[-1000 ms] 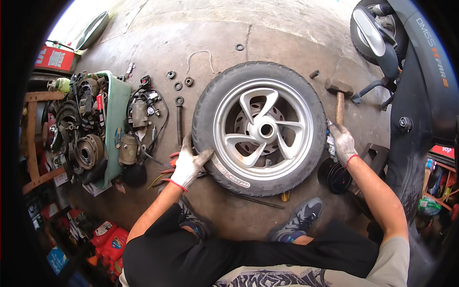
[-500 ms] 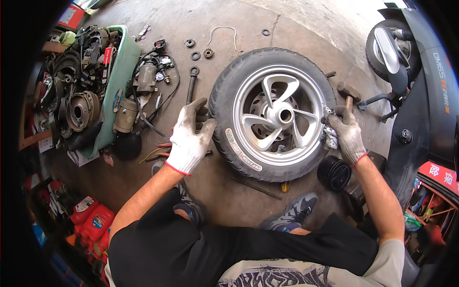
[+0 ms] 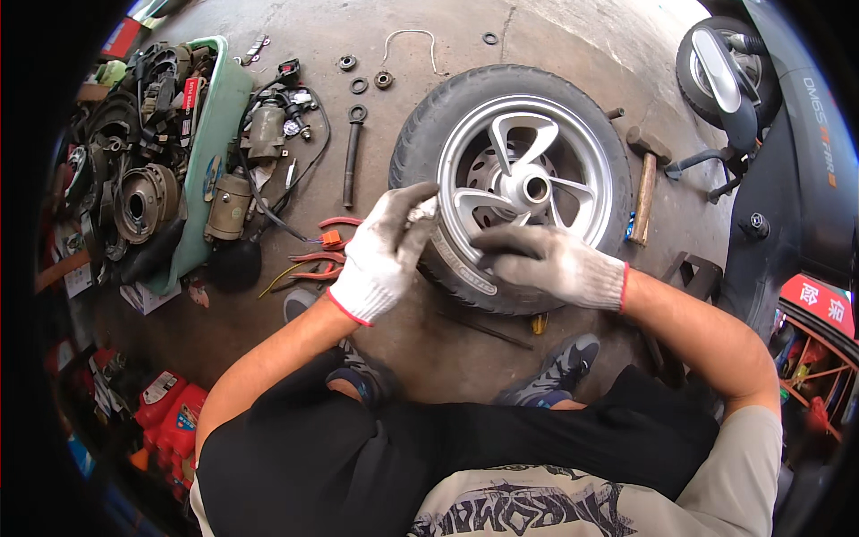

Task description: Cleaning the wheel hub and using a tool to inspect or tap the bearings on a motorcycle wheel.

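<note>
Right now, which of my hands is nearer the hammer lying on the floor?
Right. The right hand rests on the wheel's near rim, just left of the hammer; the left hand is across the tyre, farther off.

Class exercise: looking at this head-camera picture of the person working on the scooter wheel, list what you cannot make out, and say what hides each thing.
Head view only:
- Tyre near edge: covered by left hand and right hand.
- What the left hand pinches at the silver rim: too small, glove hides it.
- Hammer handle's lower end: behind the tyre.
- Scooter: cut off by the picture's dark right rim.
- Parts in the green tray: piled, too small to identify.
</note>
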`<move>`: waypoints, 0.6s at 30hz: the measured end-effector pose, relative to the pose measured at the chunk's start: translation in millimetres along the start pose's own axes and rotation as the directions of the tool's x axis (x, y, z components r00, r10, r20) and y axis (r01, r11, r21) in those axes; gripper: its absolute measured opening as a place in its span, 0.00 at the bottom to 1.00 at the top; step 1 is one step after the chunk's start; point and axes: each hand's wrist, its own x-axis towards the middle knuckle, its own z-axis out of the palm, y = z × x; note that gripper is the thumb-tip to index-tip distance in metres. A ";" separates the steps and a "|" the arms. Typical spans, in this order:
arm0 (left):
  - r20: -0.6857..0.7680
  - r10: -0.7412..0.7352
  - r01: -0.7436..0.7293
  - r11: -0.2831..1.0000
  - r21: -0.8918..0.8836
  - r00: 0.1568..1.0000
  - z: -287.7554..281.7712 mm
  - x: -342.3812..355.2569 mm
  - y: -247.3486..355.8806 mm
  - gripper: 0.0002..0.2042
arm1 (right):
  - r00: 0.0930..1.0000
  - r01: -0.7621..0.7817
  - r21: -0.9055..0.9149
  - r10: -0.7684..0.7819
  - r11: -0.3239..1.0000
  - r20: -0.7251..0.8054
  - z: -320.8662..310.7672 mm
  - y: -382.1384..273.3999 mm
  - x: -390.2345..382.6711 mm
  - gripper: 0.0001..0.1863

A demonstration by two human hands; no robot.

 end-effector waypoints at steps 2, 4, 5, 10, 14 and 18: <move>0.048 -0.219 0.224 0.946 -0.234 0.975 -8.8 0.2 -10.4 0.20 | 0.919 -0.147 -0.231 0.219 0.962 0.328 -14.4 22.0 -35.6 0.25; 0.078 -0.243 0.255 0.904 -0.342 0.967 -18.3 5.4 -22.3 0.20 | 0.850 -0.108 -0.406 0.296 0.907 0.436 -7.4 49.0 -72.7 0.28; 0.078 -0.240 0.252 0.909 -0.332 0.968 -19.0 7.5 -19.4 0.20 | 0.810 -0.146 -0.502 0.394 0.853 0.435 1.5 61.8 -88.7 0.31; 0.337 -0.444 0.503 0.336 -0.796 0.830 -16.6 11.7 -14.2 0.21 | 0.825 -0.180 -0.652 0.474 0.737 0.308 62.3 116.5 -121.0 0.33; 0.343 -0.450 0.511 0.330 -0.794 0.824 -11.3 14.8 -6.9 0.18 | 0.950 -0.251 -0.628 0.311 0.737 -0.014 103.9 168.2 -115.3 0.24; 0.287 -0.443 0.500 0.500 -0.708 0.849 -15.8 12.5 -15.4 0.17 | 0.940 -0.337 -0.544 0.309 0.768 -0.146 120.3 184.9 -127.9 0.25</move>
